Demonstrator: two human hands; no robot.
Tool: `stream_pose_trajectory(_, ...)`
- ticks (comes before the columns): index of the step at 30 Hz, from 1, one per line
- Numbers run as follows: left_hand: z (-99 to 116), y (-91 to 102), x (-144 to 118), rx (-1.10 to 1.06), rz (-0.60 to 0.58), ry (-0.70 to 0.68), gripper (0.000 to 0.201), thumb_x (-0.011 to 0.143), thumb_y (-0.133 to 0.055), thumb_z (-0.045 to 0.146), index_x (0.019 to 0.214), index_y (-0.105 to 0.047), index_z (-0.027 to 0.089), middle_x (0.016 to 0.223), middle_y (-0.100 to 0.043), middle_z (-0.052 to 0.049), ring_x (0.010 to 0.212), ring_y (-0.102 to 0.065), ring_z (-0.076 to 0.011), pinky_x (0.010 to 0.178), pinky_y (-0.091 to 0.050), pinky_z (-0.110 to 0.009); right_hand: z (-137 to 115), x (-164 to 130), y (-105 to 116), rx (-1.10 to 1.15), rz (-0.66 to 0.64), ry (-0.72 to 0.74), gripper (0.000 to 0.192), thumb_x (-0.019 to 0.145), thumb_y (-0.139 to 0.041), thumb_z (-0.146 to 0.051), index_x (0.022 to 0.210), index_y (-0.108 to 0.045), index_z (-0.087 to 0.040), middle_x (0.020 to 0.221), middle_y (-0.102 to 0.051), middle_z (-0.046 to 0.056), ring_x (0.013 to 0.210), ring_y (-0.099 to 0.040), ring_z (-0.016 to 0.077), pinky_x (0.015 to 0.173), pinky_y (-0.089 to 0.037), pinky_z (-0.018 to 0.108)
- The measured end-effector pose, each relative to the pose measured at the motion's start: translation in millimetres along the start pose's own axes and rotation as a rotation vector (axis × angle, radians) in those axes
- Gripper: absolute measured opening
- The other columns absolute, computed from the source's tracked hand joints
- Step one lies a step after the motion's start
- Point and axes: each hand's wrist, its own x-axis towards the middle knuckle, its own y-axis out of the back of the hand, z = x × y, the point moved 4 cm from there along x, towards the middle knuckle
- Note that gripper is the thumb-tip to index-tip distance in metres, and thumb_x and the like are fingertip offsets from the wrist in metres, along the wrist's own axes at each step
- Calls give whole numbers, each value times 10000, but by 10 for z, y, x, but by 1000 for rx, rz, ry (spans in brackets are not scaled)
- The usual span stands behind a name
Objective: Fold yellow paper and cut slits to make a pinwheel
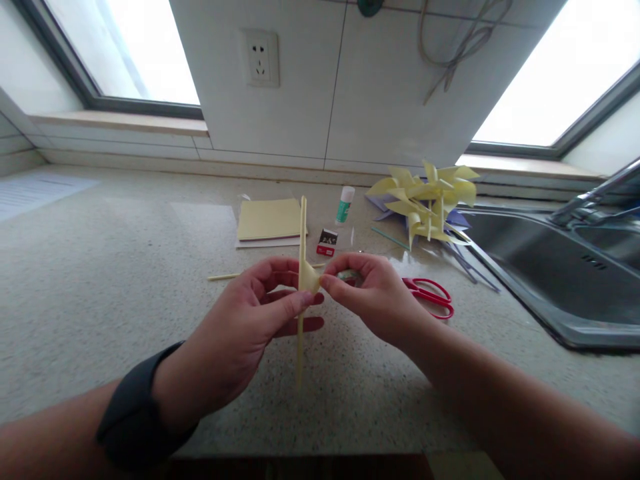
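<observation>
Both hands, left (250,313) and right (373,293), pinching a yellow paper fold (309,277) on an upright yellow strip (302,253) above the worktop (100,267); red scissors (430,297) at three o'clock; finished pinwheels (430,200) at one o'clock.

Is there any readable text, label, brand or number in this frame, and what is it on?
No text can be read.
Glue stick: green label, print too small to read.
Small red and black box: markings blurred, not legible.
Sheet of paper at the far left of the counter: faint lines, too blurred to read.
Wall socket: no marking visible.
</observation>
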Motion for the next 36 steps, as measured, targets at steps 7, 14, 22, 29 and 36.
stream_pose_trajectory(7, 29, 7, 15, 23, 3, 31, 159, 824, -802, 210, 953, -717, 174, 1031, -708, -41, 890, -642, -161, 750, -660, -341, -11, 2, 35, 6, -11, 4, 211, 823, -693, -369, 801, -669, -161, 547, -433, -70, 472, -301, 63, 419, -180, 209)
stream_pose_trajectory(14, 68, 44, 7, 21, 31, 22, 154, 807, -820, 237, 882, -700, 178, 952, -701, -15, 836, -635, -152, 752, -659, -383, -17, 2, 77, 44, -12, -9, 242, 831, -701, -401, 811, -661, -163, 526, -404, -80, 463, -288, 64, 420, -152, 214)
stream_pose_trajectory(22, 129, 53, 61, 40, 23, 19, 202, 757, -853, 217, 944, -779, 190, 994, -760, -42, 842, -674, -154, 763, -608, -291, -26, 36, 126, 13, 9, 21, 251, 789, -734, -404, 781, -677, -159, 588, -457, -56, 496, -336, 71, 435, -201, 225)
stream_pose_trajectory(29, 191, 103, 73, 55, 38, -3, 142, 733, -872, 207, 780, -743, 171, 787, -763, -10, 706, -677, -116, 671, -538, -207, -28, 36, 171, 15, 4, 6, 275, 797, -732, -435, 805, -682, -165, 572, -462, -57, 481, -332, 73, 427, -204, 224)
stream_pose_trajectory(36, 317, 66, 49, 101, -14, -53, 154, 750, -861, 199, 863, -759, 177, 876, -786, -23, 781, -715, -147, 734, -566, -243, -31, 37, 261, 1, 27, 38, 284, 818, -738, -446, 837, -685, -168, 597, -490, -45, 501, -343, 75, 438, -221, 219)
